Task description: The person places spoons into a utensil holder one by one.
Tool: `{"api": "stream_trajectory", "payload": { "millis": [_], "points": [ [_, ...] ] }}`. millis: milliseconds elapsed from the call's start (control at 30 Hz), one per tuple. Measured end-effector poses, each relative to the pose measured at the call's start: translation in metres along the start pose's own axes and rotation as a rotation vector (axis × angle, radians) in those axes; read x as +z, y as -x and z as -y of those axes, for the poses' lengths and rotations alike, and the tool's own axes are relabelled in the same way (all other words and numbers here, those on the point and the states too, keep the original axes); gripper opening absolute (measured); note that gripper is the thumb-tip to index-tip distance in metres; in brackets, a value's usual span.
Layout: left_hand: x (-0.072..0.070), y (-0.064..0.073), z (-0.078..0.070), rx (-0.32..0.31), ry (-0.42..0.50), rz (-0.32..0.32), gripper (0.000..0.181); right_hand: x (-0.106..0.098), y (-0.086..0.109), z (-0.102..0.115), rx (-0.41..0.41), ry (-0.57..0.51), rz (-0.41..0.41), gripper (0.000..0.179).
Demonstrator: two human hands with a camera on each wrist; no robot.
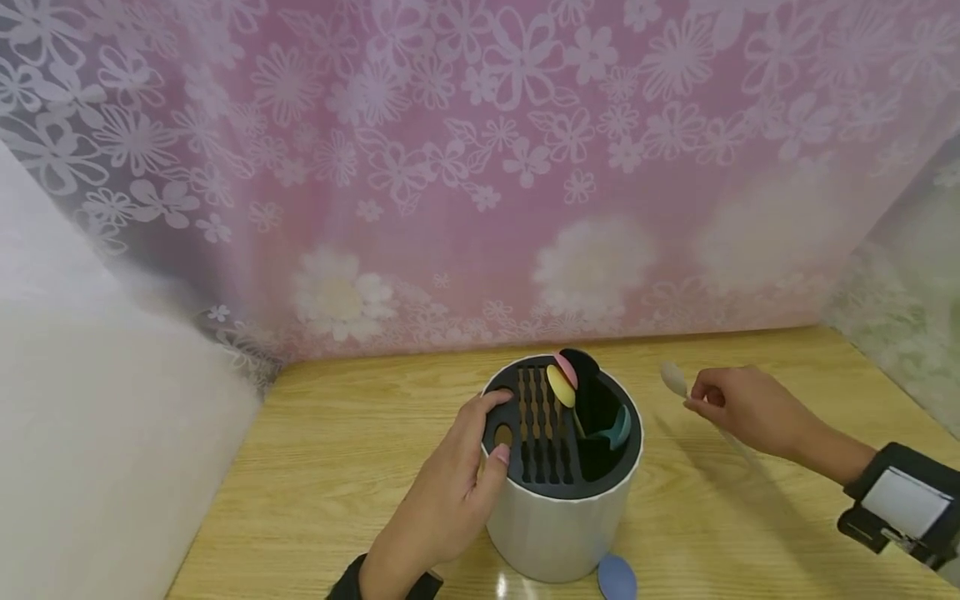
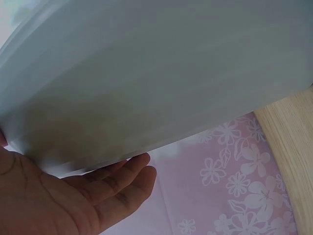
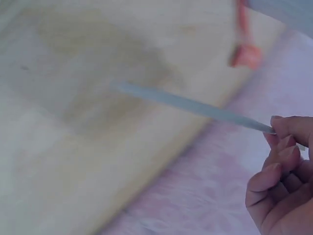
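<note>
My left hand [image 1: 457, 483] grips the rim of a white round utensil holder [image 1: 555, 533] with a black slotted lid, its fingertips and thumb on the lid's edge. In the left wrist view the holder's white wall [image 2: 161, 83] fills most of the frame above the fingers [image 2: 122, 191]. A pink spoon, a yellow spoon [image 1: 560, 386], a black utensil [image 1: 581, 362] and a teal one [image 1: 618, 429] stick out of the lid. To the holder's right, my right hand [image 1: 750, 408] pinches a pale spoon [image 1: 673, 377] below its bowl. The spoon's thin handle [image 3: 195, 106] runs out from the fingertips.
A blue spoon [image 1: 617, 577] lies by the holder's base on the wooden table [image 1: 360, 467]. A pink flowered cloth [image 1: 465, 208] hangs behind the table, and a white wall [image 1: 90, 417] stands at left. An orange-red object [image 3: 247, 55] shows blurred in the right wrist view.
</note>
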State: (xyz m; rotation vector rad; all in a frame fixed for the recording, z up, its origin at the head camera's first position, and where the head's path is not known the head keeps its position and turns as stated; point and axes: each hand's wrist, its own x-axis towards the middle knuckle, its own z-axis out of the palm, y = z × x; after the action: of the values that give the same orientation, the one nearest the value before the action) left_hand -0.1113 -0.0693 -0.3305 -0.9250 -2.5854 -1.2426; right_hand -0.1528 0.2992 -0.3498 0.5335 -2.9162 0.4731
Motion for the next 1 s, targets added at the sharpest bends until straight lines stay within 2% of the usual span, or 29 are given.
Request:
{"api": "stream_trajectory", "payload": {
  "millis": [200, 400, 533, 667, 800, 1000],
  "points": [
    [-0.001, 0.002, 0.0, 0.02, 0.0, -0.003, 0.046, -0.044, -0.003, 0.042, -0.049, 0.037, -0.107, 0.009],
    [-0.003, 0.002, -0.001, 0.054, -0.005, 0.001, 0.046, -0.076, -0.001, 0.085, -0.119, 0.008, -0.227, 0.007],
    [-0.003, 0.002, -0.002, 0.055, -0.002, 0.004, 0.046, -0.092, 0.0, 0.105, -0.139, -0.026, -0.24, 0.005],
    [-0.002, 0.003, -0.002, 0.047, 0.0, 0.007, 0.046, -0.109, -0.004, 0.126, -0.149, -0.061, -0.235, 0.011],
    [-0.002, 0.004, -0.001, 0.031, -0.007, 0.003, 0.046, -0.132, -0.007, 0.152, -0.181, -0.036, -0.245, 0.014],
    [-0.002, 0.003, -0.001, 0.045, -0.019, -0.011, 0.047, -0.163, -0.013, 0.19, -0.196, -0.007, -0.205, 0.005]
  ]
}}
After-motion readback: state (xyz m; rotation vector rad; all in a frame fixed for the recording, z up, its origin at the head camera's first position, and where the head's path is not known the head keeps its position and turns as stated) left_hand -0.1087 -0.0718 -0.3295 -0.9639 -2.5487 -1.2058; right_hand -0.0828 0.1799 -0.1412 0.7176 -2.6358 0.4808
